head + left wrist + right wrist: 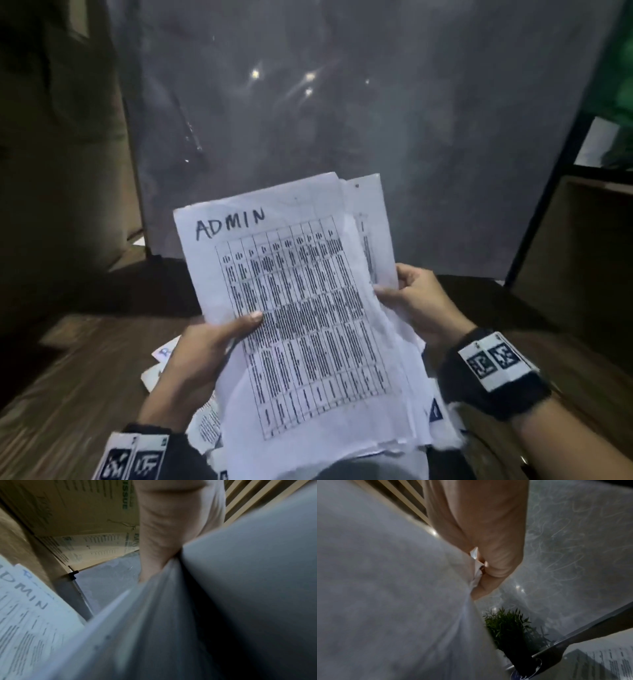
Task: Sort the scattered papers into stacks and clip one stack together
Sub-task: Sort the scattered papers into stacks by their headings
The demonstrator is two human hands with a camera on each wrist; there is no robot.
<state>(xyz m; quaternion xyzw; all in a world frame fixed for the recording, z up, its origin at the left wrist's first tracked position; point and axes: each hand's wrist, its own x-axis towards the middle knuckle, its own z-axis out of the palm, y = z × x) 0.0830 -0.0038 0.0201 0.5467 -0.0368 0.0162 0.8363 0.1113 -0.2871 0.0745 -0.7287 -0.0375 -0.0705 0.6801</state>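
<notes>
A stack of white papers [301, 308] is held up above the wooden table, its top sheet a printed table headed "ADMIN" in marker. My left hand [219, 339] grips the stack's left edge, thumb on top of the sheet. My right hand [407, 294] pinches the right edge, where a few sheets stick out behind. In the left wrist view my thumb [164, 536] presses the papers [223, 601] from close up. The right wrist view shows my fingers [489, 547] closed on the paper edge [393, 588]. No clip is in view.
More loose sheets [164, 356] lie on the dark wooden table [68, 394] under the stack, one marked "ADMIN" [25, 601]. A grey frosted panel [342, 120] stands behind. Cardboard boxes [77, 513] are at the left, a small green plant [506, 626] and a shelf at the right.
</notes>
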